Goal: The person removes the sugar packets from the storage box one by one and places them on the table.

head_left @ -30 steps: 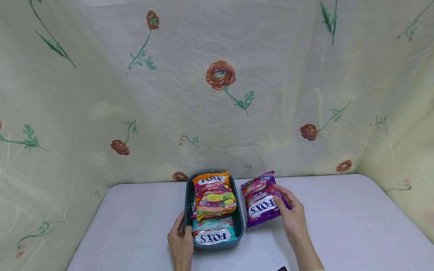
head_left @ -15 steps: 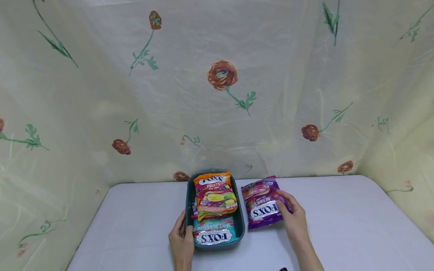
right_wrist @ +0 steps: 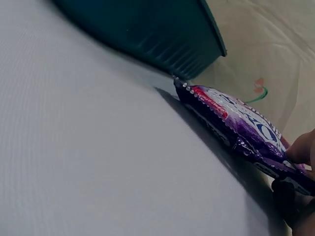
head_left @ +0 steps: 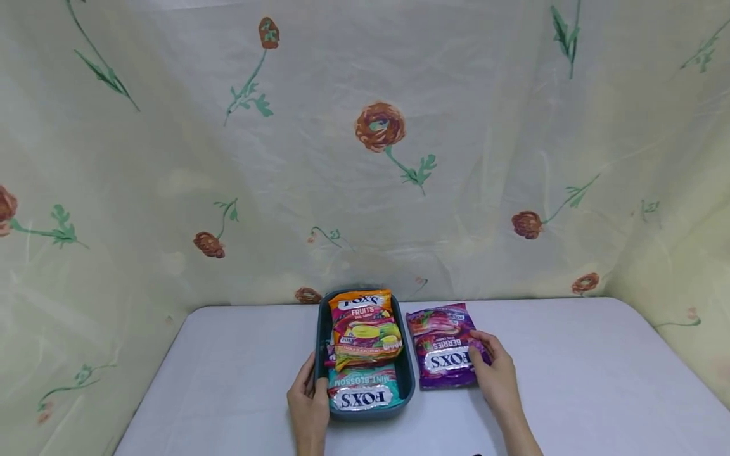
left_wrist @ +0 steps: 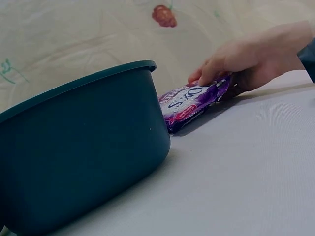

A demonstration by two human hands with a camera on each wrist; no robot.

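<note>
A dark teal plastic basket (head_left: 412, 380) stands on the table, holding an orange-and-pink candy bag (head_left: 367, 326) at the back and a mint-green candy bag (head_left: 365, 387) at the front. Part of another purple packet peeks out at the left beneath the orange one. My left hand (head_left: 308, 405) grips the basket's left wall near the front, thumb at the rim. To the right of the basket, my right hand (head_left: 497, 373) pinches the right edge of a purple berries candy bag (head_left: 441, 342). That bag slopes slightly up toward the hand, with shadow beneath it in the right wrist view (right_wrist: 231, 118).
A white-covered table (head_left: 239, 380) extends to both sides of the basket. Behind it hangs a pale curtain (head_left: 456, 209) printed with brown flowers, close to the table's back edge. A small dark object (head_left: 478, 454) shows at the bottom edge.
My right hand has brought the purple candy bag down and slightly nearer, and it now lies straighter and flatter beside the basket. The left hand keeps its grip. The head view shifts slightly.
</note>
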